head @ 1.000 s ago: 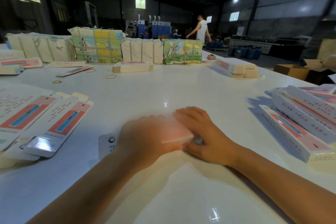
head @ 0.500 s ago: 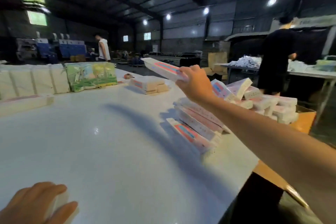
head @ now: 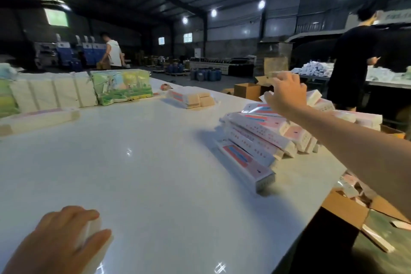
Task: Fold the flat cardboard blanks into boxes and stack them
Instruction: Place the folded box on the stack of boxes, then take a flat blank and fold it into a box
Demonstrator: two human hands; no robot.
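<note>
Now the right hand (head: 287, 93) is out over the far end of the pile of folded boxes (head: 262, 140), and the long pink-and-blue box it carried half a second ago is no longer raised in its grip; the fingers look spread and relaxed above the heap, though a pale sliver shows at the fingertips and I can't tell whether that is a box end or something behind. My read is that one more box has just joined the stack, so this cycle is closing and the next blank is due. The left hand (head: 66, 238) sits low at the near edge of the white surface (head: 144, 173), fingers and thumb curled round a small white piece that is too blurred to name, just as it did a moment back. Around: bundles of white blanks (head: 51, 93) and a green printed pack (head: 122, 87) line the far edge, a short stack of blanks (head: 191, 98) lies beyond the pile, open brown cartons (head: 347, 209) wait below the right edge, and a person in black (head: 353, 62) works at the next bench. The heap leans loosely toward the edge, so a careless drop could slide boxes off.
</note>
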